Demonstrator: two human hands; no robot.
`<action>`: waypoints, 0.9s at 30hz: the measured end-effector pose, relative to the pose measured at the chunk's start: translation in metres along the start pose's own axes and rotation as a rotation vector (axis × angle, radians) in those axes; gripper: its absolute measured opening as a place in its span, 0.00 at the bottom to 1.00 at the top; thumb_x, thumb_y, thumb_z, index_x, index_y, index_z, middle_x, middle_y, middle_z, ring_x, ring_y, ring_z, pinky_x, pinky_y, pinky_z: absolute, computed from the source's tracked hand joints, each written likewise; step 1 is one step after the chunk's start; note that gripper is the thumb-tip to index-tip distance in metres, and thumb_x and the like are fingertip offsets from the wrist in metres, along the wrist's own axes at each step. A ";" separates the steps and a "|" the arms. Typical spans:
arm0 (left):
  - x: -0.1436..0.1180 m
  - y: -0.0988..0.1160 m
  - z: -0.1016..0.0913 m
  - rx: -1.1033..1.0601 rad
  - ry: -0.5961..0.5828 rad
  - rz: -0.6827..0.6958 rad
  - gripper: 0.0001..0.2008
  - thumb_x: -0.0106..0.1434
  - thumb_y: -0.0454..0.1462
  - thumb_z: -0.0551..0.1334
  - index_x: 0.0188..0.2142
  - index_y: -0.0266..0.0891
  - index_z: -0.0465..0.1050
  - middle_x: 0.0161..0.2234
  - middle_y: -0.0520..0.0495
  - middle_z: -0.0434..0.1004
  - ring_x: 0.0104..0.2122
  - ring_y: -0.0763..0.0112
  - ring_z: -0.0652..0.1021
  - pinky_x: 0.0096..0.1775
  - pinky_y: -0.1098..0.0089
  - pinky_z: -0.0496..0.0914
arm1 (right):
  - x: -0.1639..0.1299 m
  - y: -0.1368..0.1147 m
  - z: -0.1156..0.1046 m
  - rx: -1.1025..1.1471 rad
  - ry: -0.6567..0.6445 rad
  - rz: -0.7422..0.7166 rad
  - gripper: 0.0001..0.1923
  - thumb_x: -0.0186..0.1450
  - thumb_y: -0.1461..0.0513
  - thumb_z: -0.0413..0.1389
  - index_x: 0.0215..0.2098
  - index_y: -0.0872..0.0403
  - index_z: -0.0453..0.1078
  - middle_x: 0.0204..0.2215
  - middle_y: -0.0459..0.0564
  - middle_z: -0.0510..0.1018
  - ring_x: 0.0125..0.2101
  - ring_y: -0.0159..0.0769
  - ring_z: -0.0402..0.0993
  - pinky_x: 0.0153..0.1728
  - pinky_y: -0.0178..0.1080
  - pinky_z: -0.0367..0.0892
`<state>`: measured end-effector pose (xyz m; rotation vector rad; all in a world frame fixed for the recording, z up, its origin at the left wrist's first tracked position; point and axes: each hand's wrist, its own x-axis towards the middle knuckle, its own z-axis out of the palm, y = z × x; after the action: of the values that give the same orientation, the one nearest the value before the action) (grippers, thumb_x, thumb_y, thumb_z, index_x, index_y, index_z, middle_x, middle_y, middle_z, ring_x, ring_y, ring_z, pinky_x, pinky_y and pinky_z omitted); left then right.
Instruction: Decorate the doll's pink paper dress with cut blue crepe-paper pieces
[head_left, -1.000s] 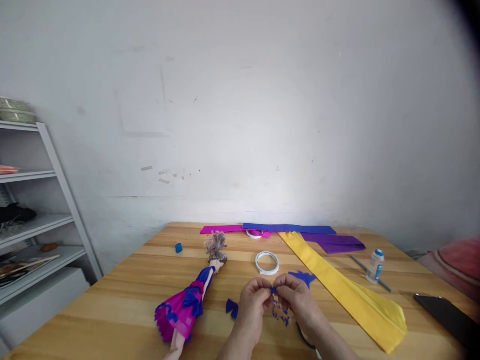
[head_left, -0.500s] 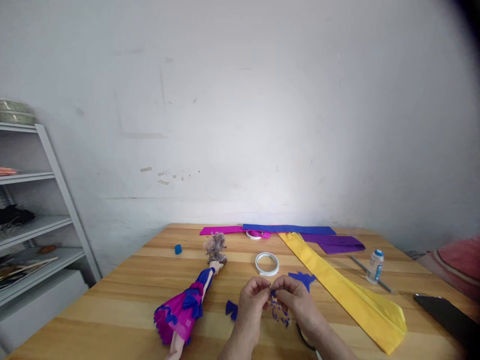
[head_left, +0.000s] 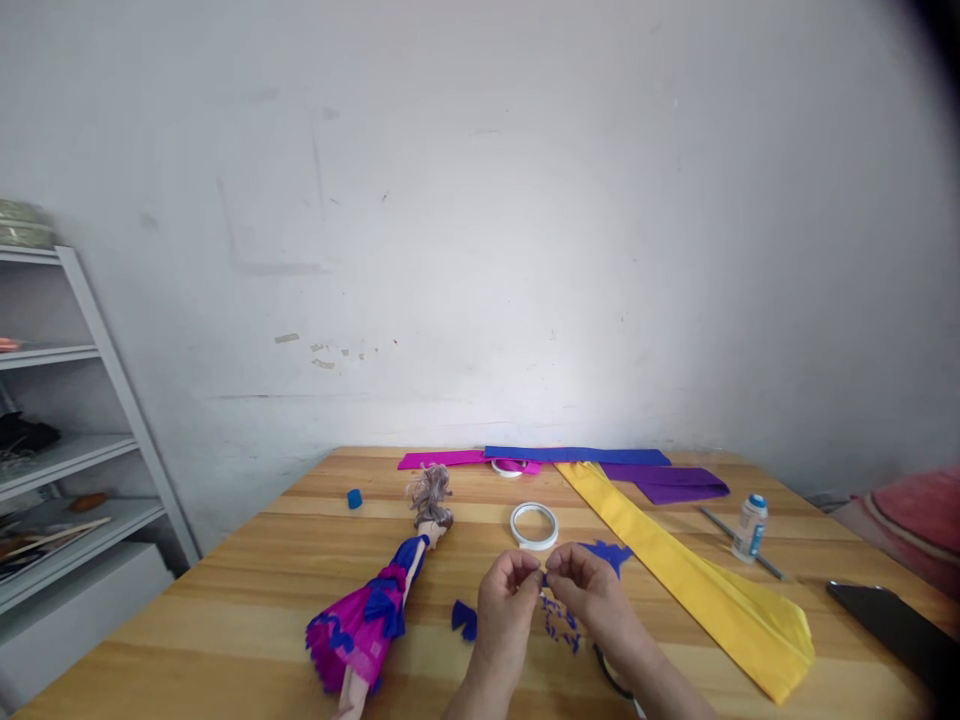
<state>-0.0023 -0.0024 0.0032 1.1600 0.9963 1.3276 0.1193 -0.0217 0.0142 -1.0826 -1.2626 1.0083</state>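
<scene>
Doll [head_left: 375, 610] lay on bench [head_left: 225, 610], already dressed in magenta with blue trim. Left hand [head_left: 504, 610] and right hand [head_left: 592, 598] each held a pinching grip on a small blue paper piece [head_left: 545, 580]; more blue scraps [head_left: 464, 619] lay loose, unattached.

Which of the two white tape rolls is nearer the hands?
The white tape roll lying alone on bare wood, just beyond the left hand and right hand. The other roll lies far back by the magenta paper strip.
</scene>
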 end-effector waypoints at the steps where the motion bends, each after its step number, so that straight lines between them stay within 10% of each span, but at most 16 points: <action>1: 0.000 0.000 0.000 0.011 -0.001 0.003 0.10 0.45 0.40 0.65 0.26 0.36 0.72 0.21 0.51 0.71 0.22 0.74 0.70 0.25 0.75 0.62 | 0.001 0.002 0.000 -0.012 0.006 -0.010 0.02 0.52 0.66 0.54 0.25 0.55 0.64 0.21 0.42 0.67 0.23 0.28 0.61 0.24 0.30 0.56; 27: -0.002 0.003 -0.001 0.048 -0.031 -0.021 0.06 0.46 0.34 0.62 0.26 0.36 0.74 0.22 0.50 0.74 0.20 0.74 0.69 0.25 0.74 0.62 | 0.004 0.005 -0.003 -0.014 0.018 -0.027 0.01 0.50 0.66 0.54 0.22 0.55 0.65 0.18 0.41 0.66 0.21 0.28 0.59 0.23 0.30 0.54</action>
<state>-0.0034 -0.0041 0.0055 1.1992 1.0207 1.2716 0.1222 -0.0173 0.0099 -1.0806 -1.2685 0.9679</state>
